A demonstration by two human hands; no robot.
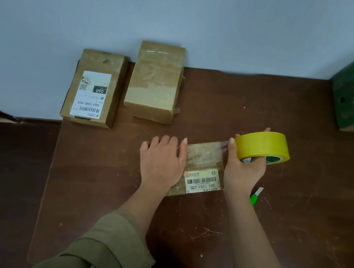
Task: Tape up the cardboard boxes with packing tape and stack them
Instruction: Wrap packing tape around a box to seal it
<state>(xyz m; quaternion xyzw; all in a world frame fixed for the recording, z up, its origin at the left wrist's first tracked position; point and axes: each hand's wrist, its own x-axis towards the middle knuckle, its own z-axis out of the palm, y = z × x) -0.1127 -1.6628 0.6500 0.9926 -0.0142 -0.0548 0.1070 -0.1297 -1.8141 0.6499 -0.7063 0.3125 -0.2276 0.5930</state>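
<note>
Your left hand (163, 159) lies flat, fingers straight, pressing the small labelled box (203, 174) mid-table (299, 196); your right hand (244, 168) grips the yellow tape roll (263, 146), clear tape stretched onto the box. Two boxes (96, 88) (156, 81) sit at the far-left edge, well apart from your hands.
</note>
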